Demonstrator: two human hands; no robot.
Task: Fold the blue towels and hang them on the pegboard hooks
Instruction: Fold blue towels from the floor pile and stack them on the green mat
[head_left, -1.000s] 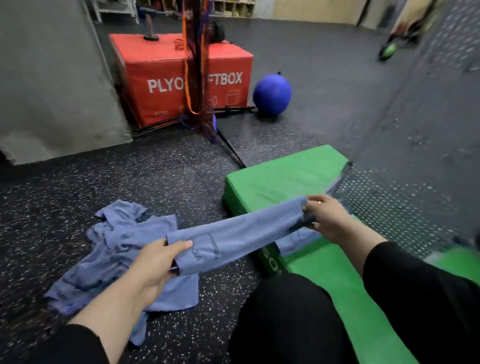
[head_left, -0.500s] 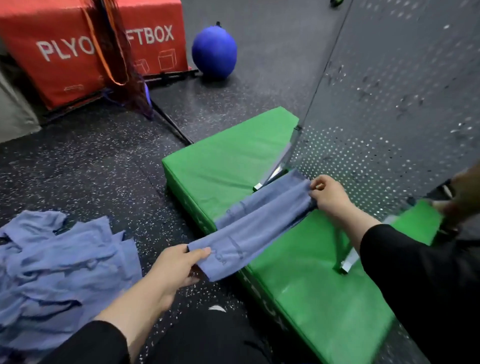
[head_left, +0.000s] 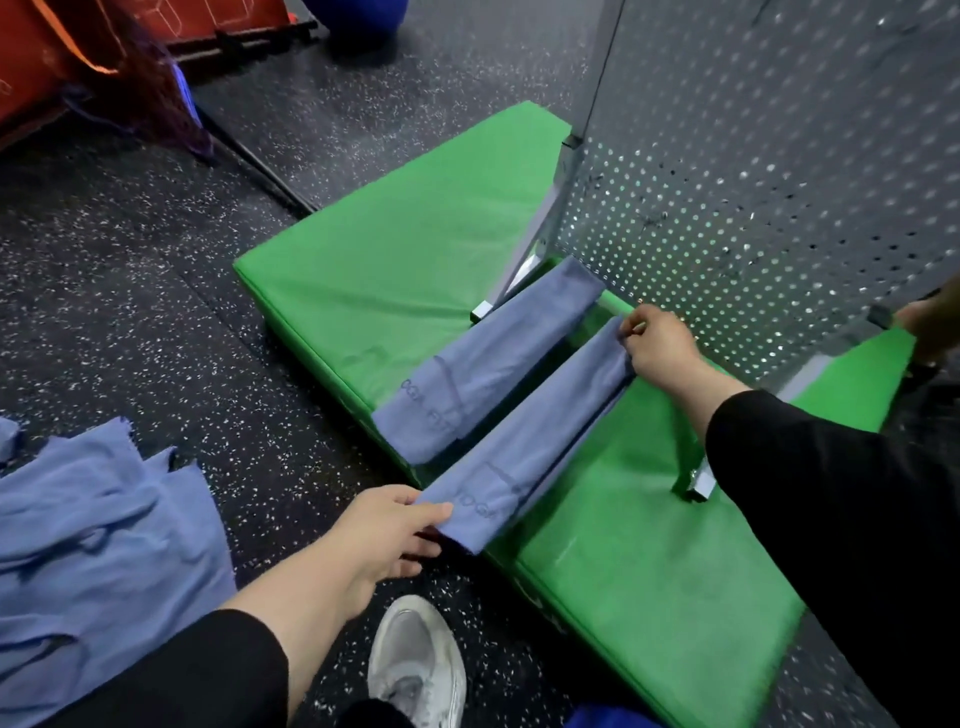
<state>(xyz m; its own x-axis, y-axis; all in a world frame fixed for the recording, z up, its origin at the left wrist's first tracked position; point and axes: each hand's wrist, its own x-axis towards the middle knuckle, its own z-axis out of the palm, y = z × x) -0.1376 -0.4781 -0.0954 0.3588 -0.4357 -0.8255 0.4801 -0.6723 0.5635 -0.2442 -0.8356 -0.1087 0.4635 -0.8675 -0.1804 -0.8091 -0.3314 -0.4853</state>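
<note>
Folded towel (head_left: 488, 364): on mat (head_left: 374, 260), left of held towel (head_left: 524, 441).
Pegboard (head_left: 753, 156): stands on mat, behind both.
Towel pile (head_left: 98, 530): floor (head_left: 156, 312), left of mat.

box (head_left: 31, 78): cut by top-left edge | ball (head_left: 358, 18): mostly cropped at top | towel pile (head_left: 88, 561): runs off left edge | print on held towel (head_left: 519, 452): unreadable

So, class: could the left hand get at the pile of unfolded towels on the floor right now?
Probably not yet: the left hand is gripping the folded towel. The pile lies close beside it, unobstructed, once it lets go.
</note>
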